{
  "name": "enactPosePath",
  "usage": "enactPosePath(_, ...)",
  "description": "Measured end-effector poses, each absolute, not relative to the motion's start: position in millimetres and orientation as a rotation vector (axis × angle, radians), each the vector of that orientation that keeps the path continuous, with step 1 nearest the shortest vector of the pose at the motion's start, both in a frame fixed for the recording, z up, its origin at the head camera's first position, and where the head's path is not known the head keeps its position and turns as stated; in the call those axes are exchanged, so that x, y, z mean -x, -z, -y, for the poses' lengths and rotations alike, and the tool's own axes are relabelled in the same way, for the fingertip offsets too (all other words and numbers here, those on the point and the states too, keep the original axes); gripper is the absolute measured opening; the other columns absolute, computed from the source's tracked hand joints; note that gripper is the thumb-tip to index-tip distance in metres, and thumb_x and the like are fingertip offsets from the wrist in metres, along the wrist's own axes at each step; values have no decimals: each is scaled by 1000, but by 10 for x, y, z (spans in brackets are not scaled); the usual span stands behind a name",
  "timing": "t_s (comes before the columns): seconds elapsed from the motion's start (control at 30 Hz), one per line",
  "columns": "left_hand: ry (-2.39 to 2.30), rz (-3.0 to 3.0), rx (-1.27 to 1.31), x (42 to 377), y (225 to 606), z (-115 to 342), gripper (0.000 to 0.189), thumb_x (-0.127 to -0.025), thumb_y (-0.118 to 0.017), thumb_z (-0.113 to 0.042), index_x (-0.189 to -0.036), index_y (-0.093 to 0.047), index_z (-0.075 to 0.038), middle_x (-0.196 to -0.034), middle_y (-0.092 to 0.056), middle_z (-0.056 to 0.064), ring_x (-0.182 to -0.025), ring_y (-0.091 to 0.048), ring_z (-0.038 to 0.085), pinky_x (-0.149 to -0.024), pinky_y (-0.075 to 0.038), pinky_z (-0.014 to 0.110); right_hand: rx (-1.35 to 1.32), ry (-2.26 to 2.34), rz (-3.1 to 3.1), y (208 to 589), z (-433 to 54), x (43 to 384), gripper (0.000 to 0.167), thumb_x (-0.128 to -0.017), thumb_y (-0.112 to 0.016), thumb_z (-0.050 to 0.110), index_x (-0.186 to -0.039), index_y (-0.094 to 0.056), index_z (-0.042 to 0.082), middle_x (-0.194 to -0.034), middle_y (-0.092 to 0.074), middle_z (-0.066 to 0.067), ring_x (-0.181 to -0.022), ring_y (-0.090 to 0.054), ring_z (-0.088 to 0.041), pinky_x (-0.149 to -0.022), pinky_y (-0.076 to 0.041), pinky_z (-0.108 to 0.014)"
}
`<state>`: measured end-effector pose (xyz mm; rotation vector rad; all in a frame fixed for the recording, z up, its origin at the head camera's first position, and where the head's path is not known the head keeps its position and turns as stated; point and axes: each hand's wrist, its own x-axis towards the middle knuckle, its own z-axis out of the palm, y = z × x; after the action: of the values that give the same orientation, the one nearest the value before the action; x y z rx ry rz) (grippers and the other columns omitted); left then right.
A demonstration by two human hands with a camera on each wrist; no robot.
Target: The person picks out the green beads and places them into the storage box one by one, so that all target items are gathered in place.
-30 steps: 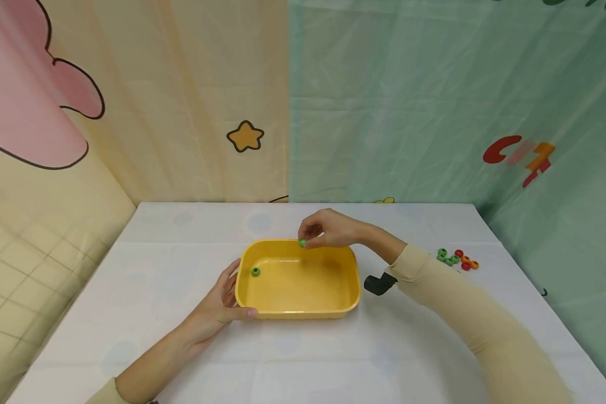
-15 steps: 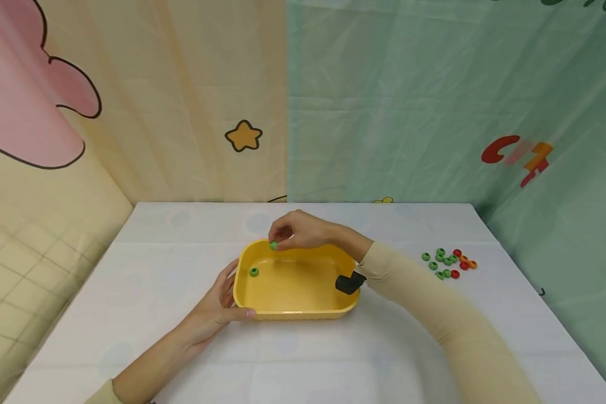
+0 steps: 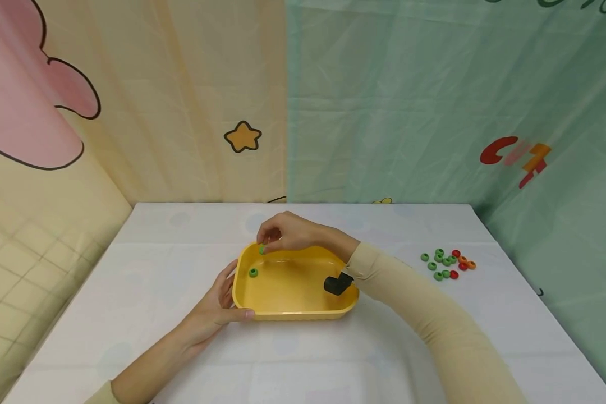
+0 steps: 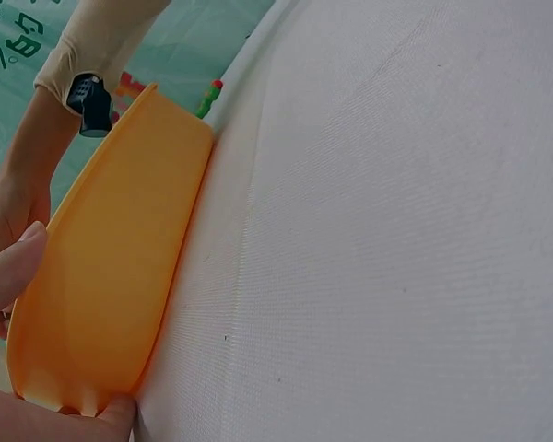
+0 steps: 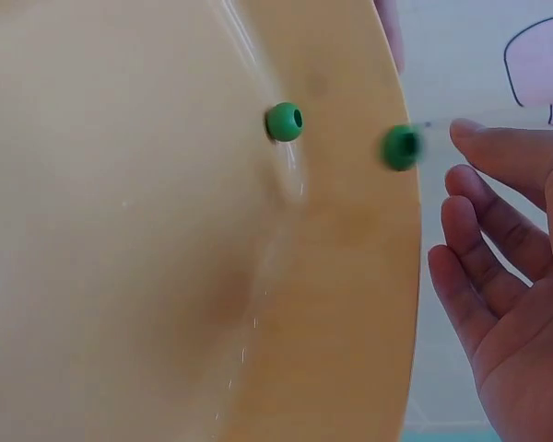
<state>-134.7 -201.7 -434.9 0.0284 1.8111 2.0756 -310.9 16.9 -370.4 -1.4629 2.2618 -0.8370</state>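
Note:
A yellow plastic tub [image 3: 288, 289] stands on the table, and my left hand [image 3: 214, 308] grips its left end, thumb over the near rim. One green bead [image 3: 253, 272] lies inside on the tub's floor. Above the far left corner is my right hand [image 3: 289, 231], its thumb and fingers parted in the right wrist view. Just off those fingertips a second green bead [image 5: 401, 148], blurred, is in mid-air at the tub's inner wall. The left wrist view shows the tub's outer side [image 4: 120, 239] with my left thumb [image 4: 14, 267] at its rim.
Several loose green, red and orange beads [image 3: 446, 264] lie on the white tablecloth [image 3: 283, 359] to the right of the tub. A black wrist camera [image 3: 337, 284] on my right sleeve overhangs the tub's right part. Printed curtains hang behind the table.
My right hand has moved left over the tub to its far left corner and let go of the green bead it pinched. The left hand has kept its hold on the tub.

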Motion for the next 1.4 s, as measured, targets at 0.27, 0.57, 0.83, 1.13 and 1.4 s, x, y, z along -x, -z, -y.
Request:
enactPosePath(0.27, -2077, -1819, -9, 1330, 4329, 2028, 116, -86, -81, 3, -167, -3, -26, -172, -5, 8, -156, -11, 29, -119, -27, 37, 1438, 869, -2256, 3676, -215, 3075, 15, -96, -75, 10, -109, -75, 3, -98, -70, 2, -88, -61, -14, -86, -56, -21)
enactPosePath(0.57, -2075, -1828, -6, 1324, 4320, 2035, 116, -85, -81, 4, -167, -4, -26, -172, -8, 9, -156, -11, 29, -120, -26, 38, 1402, 873, -2289, 3641, -444, 3070, 15, -95, -76, 11, -107, -75, 2, -97, -70, 4, -89, -63, -12, -88, -56, -22)
enactPosePath(0.83, -2076, -1829, -8, 1330, 4325, 2033, 118, -85, -81, 4, -167, -3, -26, -172, -8, 9, -156, -11, 30, -120, -26, 39, 1362, 868, -2334, 3647, -703, 3065, 16, -95, -77, 11, -107, -75, 1, -97, -71, 4, -89, -63, -14, -88, -56, -23)
enactPosePath(1.13, -2085, -1826, -25, 1341, 4356, 2027, 118, -84, -82, 3, -167, -4, -26, -172, -8, 7, -156, -11, 29, -120, -25, 39, 1252, 929, -2371, 3642, -1033, 3065, 14, -93, -78, 8, -105, -75, 1, -95, -71, 3, -88, -64, -16, -89, -58, -27)
enactPosePath(1.4, -2120, -1804, -38, 1346, 4373, 2003, 117, -83, -81, 5, -167, -5, -23, -172, -7, 9, -156, -11, 31, -116, -32, 36, 1137, 960, -2437, 3623, -1384, 3027, 12, -93, -78, 10, -104, -75, 5, -95, -71, 2, -88, -64, -19, -89, -58, -32)
